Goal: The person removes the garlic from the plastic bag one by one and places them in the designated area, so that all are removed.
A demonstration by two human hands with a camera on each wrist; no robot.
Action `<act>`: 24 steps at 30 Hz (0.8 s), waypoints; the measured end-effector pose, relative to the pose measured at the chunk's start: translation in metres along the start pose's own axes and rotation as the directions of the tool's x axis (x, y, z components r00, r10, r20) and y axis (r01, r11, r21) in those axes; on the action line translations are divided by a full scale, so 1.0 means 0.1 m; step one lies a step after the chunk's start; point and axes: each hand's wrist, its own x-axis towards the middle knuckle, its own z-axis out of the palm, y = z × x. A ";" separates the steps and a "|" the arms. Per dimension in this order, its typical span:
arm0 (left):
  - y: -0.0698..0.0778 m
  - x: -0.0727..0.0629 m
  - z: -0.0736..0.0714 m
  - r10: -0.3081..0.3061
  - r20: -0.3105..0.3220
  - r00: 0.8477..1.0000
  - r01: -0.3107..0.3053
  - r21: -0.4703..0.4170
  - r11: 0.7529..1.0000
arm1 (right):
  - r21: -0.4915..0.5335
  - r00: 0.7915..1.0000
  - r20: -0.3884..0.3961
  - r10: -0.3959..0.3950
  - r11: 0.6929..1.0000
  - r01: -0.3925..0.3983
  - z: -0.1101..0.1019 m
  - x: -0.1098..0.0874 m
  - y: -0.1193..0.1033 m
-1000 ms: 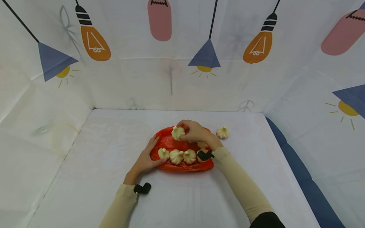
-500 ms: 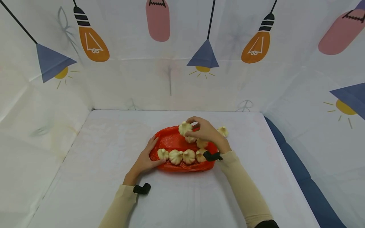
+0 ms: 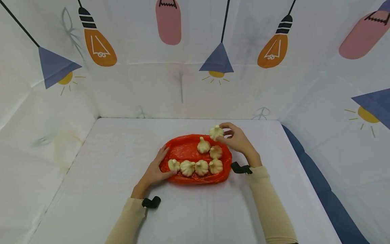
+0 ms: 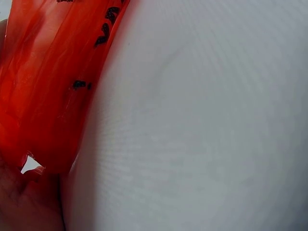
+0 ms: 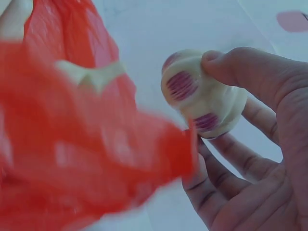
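In the head view, a red plastic bag [image 3: 182, 144] lies spread open with a raised, rolled rim. Four-fingered contact by my left hand [image 3: 156, 169] holds its left side, thumb over the front edge. Inside, several garlic bulbs [image 3: 201, 168] line the front. Another bulb [image 3: 215, 152] sits behind them at the right, beside one more bulb [image 3: 203, 145]. My right hand [image 3: 237, 138] pinches a garlic bulb [image 3: 216, 133] over the back right rim. Purple patches mark this held bulb [image 5: 204, 94] in the right wrist view. The left wrist view shows black print on the bag [image 4: 53, 91].
Everything stands on a white table [image 3: 115, 149]. Behind it hangs a white cloth [image 3: 137, 91] printed with lamps and bulbs. A dark blue padded edge [image 3: 317, 179] runs along the right side.
My right hand has moved right with its garlic bulb, uncovering bulbs in the bag. The bulb formerly visible on the table at the right is now hidden behind that hand. My left hand stays put.
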 end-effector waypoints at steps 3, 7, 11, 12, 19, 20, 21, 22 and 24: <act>0.00 0.00 0.00 -0.001 0.001 1.000 0.001 0.007 1.000 | 0.003 0.999 -0.022 0.025 1.000 -0.025 -0.07 -0.05 0.04; 0.01 0.00 0.00 -0.004 0.003 1.000 0.004 0.011 1.000 | 0.019 0.997 -0.043 0.066 0.998 -0.065 -0.16 -0.10 0.11; 0.01 0.01 0.00 -0.002 0.006 1.000 0.002 0.018 1.000 | 0.002 0.994 -0.063 0.091 0.996 -0.091 -0.24 -0.14 0.18; 0.01 0.00 0.00 -0.004 0.004 1.000 0.004 0.016 1.000 | -0.005 0.993 -0.069 0.093 0.996 -0.093 -0.25 -0.15 0.19; -0.01 0.00 0.00 -0.010 -0.002 1.000 0.010 0.018 1.000 | -0.060 0.987 -0.135 0.085 0.994 -0.093 -0.35 -0.24 0.29; -0.02 0.00 0.00 -0.009 -0.002 1.000 0.009 0.016 1.000 | -0.069 0.986 -0.143 0.084 0.993 -0.094 -0.36 -0.26 0.30; -0.02 0.01 0.00 -0.007 -0.003 1.000 0.007 0.016 1.000 | -0.074 0.985 -0.152 0.084 0.993 -0.096 -0.38 -0.27 0.32; -0.02 0.01 0.00 -0.005 -0.003 1.000 0.005 0.015 1.000 | -0.077 0.983 -0.162 0.083 0.992 -0.097 -0.39 -0.29 0.34; -0.02 0.01 0.01 -0.004 -0.004 1.000 0.004 0.013 1.000 | -0.084 0.980 -0.180 0.082 0.992 -0.099 -0.42 -0.30 0.38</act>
